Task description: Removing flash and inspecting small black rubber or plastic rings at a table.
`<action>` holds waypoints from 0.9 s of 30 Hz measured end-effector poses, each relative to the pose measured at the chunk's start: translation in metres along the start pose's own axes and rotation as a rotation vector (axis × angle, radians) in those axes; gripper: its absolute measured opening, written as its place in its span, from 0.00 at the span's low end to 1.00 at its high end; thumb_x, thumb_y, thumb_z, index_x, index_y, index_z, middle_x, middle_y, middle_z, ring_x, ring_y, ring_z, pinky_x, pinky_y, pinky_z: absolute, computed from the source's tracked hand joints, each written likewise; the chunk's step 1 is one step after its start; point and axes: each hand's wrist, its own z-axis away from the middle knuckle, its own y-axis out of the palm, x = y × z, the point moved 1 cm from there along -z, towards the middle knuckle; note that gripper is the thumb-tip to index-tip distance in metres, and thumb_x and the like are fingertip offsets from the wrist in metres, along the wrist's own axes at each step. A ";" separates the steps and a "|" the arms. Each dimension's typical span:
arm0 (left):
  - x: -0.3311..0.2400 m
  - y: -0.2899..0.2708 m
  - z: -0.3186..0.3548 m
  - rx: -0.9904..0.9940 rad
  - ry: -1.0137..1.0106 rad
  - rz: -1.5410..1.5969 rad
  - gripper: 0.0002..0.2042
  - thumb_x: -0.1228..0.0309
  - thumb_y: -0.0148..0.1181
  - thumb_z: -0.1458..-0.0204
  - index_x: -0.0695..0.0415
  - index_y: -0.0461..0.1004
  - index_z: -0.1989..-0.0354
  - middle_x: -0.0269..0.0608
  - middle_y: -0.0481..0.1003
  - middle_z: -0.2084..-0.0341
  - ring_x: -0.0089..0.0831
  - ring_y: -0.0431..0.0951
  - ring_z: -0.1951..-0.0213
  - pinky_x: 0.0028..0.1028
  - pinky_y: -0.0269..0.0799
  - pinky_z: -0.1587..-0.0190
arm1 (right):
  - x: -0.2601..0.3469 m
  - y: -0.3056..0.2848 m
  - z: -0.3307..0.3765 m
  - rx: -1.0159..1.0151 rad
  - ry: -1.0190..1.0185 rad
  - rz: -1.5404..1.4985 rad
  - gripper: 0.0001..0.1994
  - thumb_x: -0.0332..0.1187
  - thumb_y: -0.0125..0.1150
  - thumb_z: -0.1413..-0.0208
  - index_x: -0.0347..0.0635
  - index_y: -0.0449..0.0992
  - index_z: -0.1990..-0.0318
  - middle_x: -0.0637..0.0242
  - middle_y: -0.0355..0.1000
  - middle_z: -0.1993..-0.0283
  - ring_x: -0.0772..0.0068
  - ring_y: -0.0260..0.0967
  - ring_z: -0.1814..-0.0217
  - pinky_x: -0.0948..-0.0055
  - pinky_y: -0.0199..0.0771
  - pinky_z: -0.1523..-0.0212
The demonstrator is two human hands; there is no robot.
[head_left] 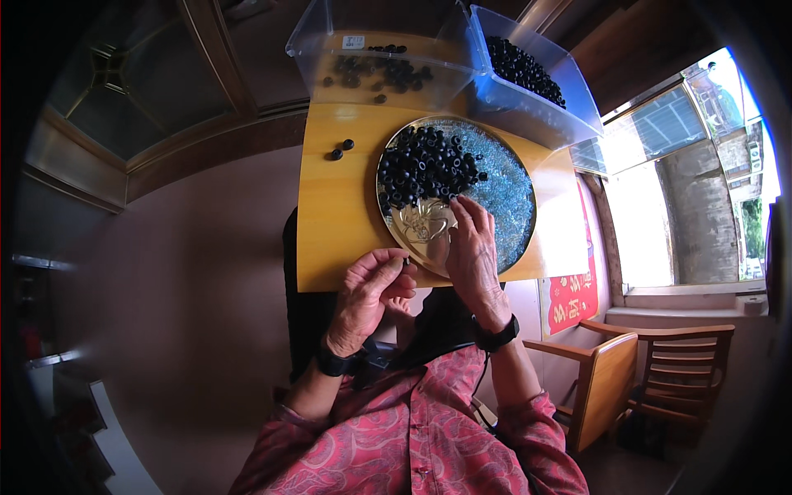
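So the left hand (371,285) is pinched shut on a tiny black ring (406,261), right at the near edge of the wooden counter (338,206). Just beside it, the right hand (472,247) lies open and flat on the round tray (503,177), fingertips touching the pile of black rings (425,165). Past the tray sit two clear bins (528,82) holding more rings.

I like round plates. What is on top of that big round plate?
On the round plate sits a heap of small black rings, over a blue sparkly surface. The right hand rests on its near part, covering some of the gold middle, so what lies under the hand cannot be seen.
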 end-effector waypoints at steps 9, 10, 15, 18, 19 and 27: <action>-0.001 0.006 -0.002 -0.030 0.013 -0.065 0.10 0.69 0.56 0.39 0.59 0.75 0.53 0.40 0.79 0.66 0.23 0.80 0.69 0.26 0.80 0.63 | -0.013 0.008 -0.003 -0.012 0.060 -0.084 0.18 0.19 0.59 0.55 0.35 0.75 0.53 0.52 0.70 0.52 0.47 0.68 0.50 0.56 0.70 0.50; 0.000 0.006 -0.003 -0.032 0.014 -0.065 0.10 0.69 0.56 0.39 0.59 0.75 0.53 0.40 0.79 0.66 0.23 0.80 0.69 0.26 0.80 0.63 | -0.013 0.007 -0.003 -0.039 0.114 -0.147 0.16 0.19 0.60 0.55 0.35 0.76 0.55 0.53 0.71 0.55 0.48 0.69 0.53 0.57 0.71 0.53; -0.001 0.014 -0.002 -0.070 -0.009 -0.214 0.10 0.69 0.57 0.39 0.60 0.75 0.53 0.40 0.79 0.65 0.22 0.79 0.68 0.23 0.78 0.63 | -0.016 0.003 0.002 -0.041 0.148 -0.126 0.14 0.19 0.59 0.54 0.36 0.76 0.57 0.54 0.71 0.58 0.49 0.71 0.57 0.59 0.72 0.56; 0.002 0.015 -0.007 -0.091 0.053 -0.322 0.10 0.69 0.57 0.39 0.60 0.75 0.54 0.38 0.79 0.65 0.21 0.79 0.69 0.21 0.77 0.63 | -0.016 -0.001 0.006 -0.031 0.134 -0.109 0.14 0.20 0.60 0.54 0.37 0.76 0.57 0.54 0.71 0.59 0.49 0.71 0.58 0.58 0.72 0.57; 0.003 0.015 -0.008 -0.092 0.052 -0.323 0.10 0.69 0.57 0.39 0.60 0.75 0.54 0.38 0.79 0.65 0.21 0.79 0.69 0.21 0.77 0.63 | -0.016 -0.002 0.007 -0.025 0.131 -0.107 0.14 0.20 0.60 0.54 0.37 0.76 0.57 0.54 0.71 0.59 0.49 0.70 0.58 0.58 0.71 0.57; 0.005 0.014 -0.015 -0.122 0.186 -0.521 0.10 0.69 0.58 0.40 0.60 0.76 0.53 0.33 0.78 0.66 0.18 0.77 0.70 0.18 0.75 0.65 | -0.016 -0.008 0.011 0.004 0.144 -0.101 0.09 0.23 0.59 0.51 0.38 0.77 0.60 0.55 0.70 0.62 0.50 0.70 0.58 0.57 0.70 0.57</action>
